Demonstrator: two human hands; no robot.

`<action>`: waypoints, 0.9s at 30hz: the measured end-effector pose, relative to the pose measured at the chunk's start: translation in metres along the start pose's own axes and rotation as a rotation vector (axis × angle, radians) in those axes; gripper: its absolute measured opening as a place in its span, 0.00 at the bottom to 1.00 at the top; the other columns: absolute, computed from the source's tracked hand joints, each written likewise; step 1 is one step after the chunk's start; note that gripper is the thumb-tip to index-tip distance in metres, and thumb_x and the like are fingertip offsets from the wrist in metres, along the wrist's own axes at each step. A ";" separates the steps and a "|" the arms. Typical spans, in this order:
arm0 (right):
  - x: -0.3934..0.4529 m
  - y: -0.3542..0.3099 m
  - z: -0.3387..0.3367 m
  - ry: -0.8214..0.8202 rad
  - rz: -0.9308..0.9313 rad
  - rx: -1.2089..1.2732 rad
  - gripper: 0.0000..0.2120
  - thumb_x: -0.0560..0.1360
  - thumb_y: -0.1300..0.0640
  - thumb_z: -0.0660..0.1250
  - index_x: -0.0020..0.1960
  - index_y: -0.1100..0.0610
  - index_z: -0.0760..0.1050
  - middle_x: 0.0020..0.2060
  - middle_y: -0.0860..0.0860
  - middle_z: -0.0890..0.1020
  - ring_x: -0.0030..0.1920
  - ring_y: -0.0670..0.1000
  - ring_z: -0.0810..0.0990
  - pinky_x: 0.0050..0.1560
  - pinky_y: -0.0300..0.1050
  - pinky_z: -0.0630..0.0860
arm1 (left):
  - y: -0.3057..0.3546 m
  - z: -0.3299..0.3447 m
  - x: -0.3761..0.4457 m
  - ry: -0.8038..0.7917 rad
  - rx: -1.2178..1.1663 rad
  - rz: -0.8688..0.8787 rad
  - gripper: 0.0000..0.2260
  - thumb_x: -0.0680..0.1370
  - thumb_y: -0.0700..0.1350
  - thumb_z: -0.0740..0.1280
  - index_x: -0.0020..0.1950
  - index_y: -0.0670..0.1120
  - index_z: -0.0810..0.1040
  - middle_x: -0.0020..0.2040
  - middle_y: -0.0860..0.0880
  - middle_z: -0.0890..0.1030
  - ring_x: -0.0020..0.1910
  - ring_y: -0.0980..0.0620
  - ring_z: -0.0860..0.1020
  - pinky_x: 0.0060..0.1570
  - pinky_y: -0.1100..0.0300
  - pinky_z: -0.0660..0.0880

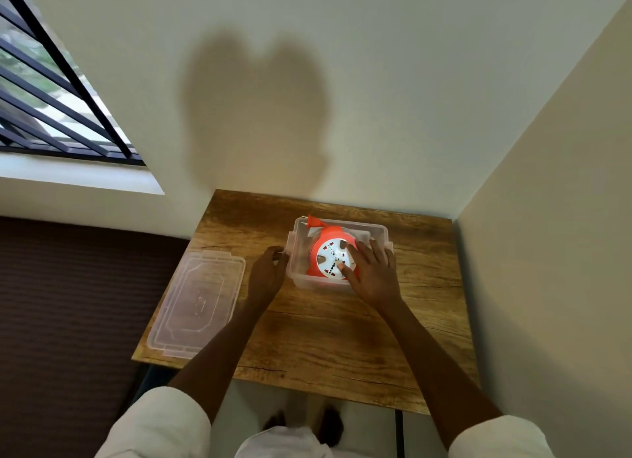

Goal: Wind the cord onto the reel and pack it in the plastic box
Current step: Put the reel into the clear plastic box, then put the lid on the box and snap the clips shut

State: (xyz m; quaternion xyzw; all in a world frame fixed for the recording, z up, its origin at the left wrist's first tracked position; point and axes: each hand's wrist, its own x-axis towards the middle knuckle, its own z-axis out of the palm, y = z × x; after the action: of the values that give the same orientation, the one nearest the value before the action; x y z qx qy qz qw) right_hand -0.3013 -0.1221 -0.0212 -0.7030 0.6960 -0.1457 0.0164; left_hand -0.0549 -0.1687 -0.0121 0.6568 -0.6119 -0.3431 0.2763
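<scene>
An orange cord reel (326, 240) with a white socket face sits tilted inside a clear plastic box (378, 231) on the wooden table (328, 334). Its orange plug (315, 222) pokes over the box's far rim. My right hand (371, 271) lies over the reel's right side, fingers spread, thumb pressing the white face. My left hand (268, 273) grips the box's left latch edge with curled fingers.
The box's clear lid (196, 302) lies flat at the table's left edge. Walls close in behind and to the right of the table. A dark ribbed surface (75, 303) lies to the left below a barred window (51, 91).
</scene>
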 end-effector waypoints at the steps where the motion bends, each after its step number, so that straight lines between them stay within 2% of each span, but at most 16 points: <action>1: 0.000 -0.002 0.001 -0.021 -0.004 -0.001 0.29 0.80 0.34 0.52 0.75 0.48 0.68 0.75 0.52 0.69 0.77 0.59 0.63 0.73 0.67 0.56 | -0.009 -0.003 -0.005 0.021 0.023 -0.007 0.17 0.83 0.53 0.62 0.68 0.45 0.75 0.62 0.47 0.81 0.59 0.47 0.80 0.55 0.55 0.76; 4: 0.005 -0.007 0.001 -0.075 -0.042 -0.019 0.31 0.80 0.34 0.47 0.76 0.48 0.67 0.77 0.52 0.66 0.78 0.59 0.61 0.74 0.65 0.56 | -0.037 -0.019 -0.018 0.093 0.167 -0.007 0.17 0.83 0.53 0.62 0.68 0.47 0.75 0.65 0.47 0.79 0.62 0.47 0.77 0.59 0.53 0.73; 7: 0.007 -0.014 -0.001 -0.105 -0.028 -0.038 0.33 0.79 0.33 0.44 0.75 0.49 0.69 0.76 0.53 0.68 0.76 0.60 0.64 0.73 0.66 0.59 | -0.067 -0.042 -0.027 0.124 0.280 -0.019 0.16 0.81 0.51 0.63 0.66 0.46 0.76 0.65 0.45 0.78 0.62 0.45 0.76 0.60 0.49 0.73; 11: 0.008 -0.031 -0.007 -0.016 0.044 0.005 0.30 0.79 0.36 0.50 0.68 0.53 0.76 0.69 0.55 0.76 0.70 0.62 0.73 0.68 0.67 0.67 | -0.102 -0.076 -0.034 0.148 0.297 -0.052 0.15 0.81 0.51 0.63 0.64 0.46 0.75 0.63 0.44 0.77 0.59 0.44 0.76 0.60 0.46 0.74; 13: 0.007 -0.049 -0.011 0.017 0.043 0.078 0.24 0.80 0.40 0.57 0.67 0.53 0.76 0.67 0.54 0.78 0.69 0.60 0.73 0.69 0.64 0.68 | -0.115 -0.093 -0.038 0.162 0.318 -0.068 0.15 0.81 0.50 0.63 0.65 0.45 0.75 0.64 0.43 0.77 0.60 0.43 0.76 0.61 0.46 0.72; 16: 0.000 -0.091 -0.016 0.050 -0.084 0.197 0.16 0.81 0.48 0.64 0.65 0.54 0.78 0.63 0.53 0.81 0.64 0.57 0.77 0.67 0.58 0.71 | -0.130 -0.118 -0.046 0.205 0.345 -0.146 0.17 0.80 0.48 0.64 0.68 0.43 0.73 0.67 0.42 0.75 0.65 0.40 0.73 0.64 0.43 0.71; 18: -0.004 -0.123 -0.012 0.033 -0.196 0.271 0.13 0.81 0.51 0.65 0.62 0.53 0.79 0.59 0.51 0.83 0.60 0.55 0.78 0.62 0.54 0.73 | -0.138 -0.135 -0.054 0.214 0.359 -0.215 0.20 0.80 0.47 0.65 0.70 0.43 0.71 0.68 0.40 0.73 0.65 0.38 0.72 0.63 0.42 0.72; 21: -0.010 -0.164 0.008 -0.065 -0.290 0.256 0.12 0.80 0.50 0.64 0.59 0.51 0.81 0.57 0.49 0.84 0.59 0.53 0.78 0.62 0.54 0.70 | -0.156 -0.154 -0.067 0.206 0.410 -0.284 0.21 0.79 0.47 0.65 0.71 0.42 0.70 0.66 0.39 0.73 0.62 0.38 0.73 0.61 0.42 0.73; 23: -0.015 -0.184 0.022 -0.084 -0.264 0.252 0.12 0.79 0.51 0.64 0.58 0.51 0.82 0.55 0.50 0.84 0.59 0.54 0.79 0.61 0.55 0.71 | -0.170 -0.164 -0.072 0.191 0.432 -0.322 0.17 0.80 0.48 0.63 0.67 0.42 0.73 0.62 0.40 0.74 0.59 0.39 0.74 0.59 0.44 0.74; 25: -0.021 -0.200 0.029 -0.117 -0.213 0.254 0.13 0.80 0.50 0.62 0.59 0.51 0.82 0.58 0.50 0.83 0.61 0.54 0.77 0.65 0.54 0.70 | -0.182 -0.169 -0.072 0.169 0.410 -0.349 0.10 0.80 0.48 0.61 0.56 0.44 0.76 0.55 0.43 0.77 0.52 0.42 0.77 0.55 0.45 0.77; 27: -0.027 -0.211 0.035 -0.192 -0.196 0.278 0.14 0.82 0.51 0.60 0.61 0.52 0.81 0.61 0.51 0.82 0.63 0.53 0.76 0.68 0.52 0.70 | -0.190 -0.174 -0.070 0.152 0.349 -0.379 0.07 0.80 0.49 0.62 0.49 0.47 0.75 0.49 0.46 0.78 0.45 0.46 0.78 0.50 0.46 0.79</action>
State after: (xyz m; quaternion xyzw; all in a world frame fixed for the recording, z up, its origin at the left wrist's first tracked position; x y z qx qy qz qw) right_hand -0.0873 -0.0953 -0.0115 -0.7690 0.5924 -0.1739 0.1654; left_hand 0.1985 -0.0903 -0.0466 0.8212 -0.5057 -0.2276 0.1348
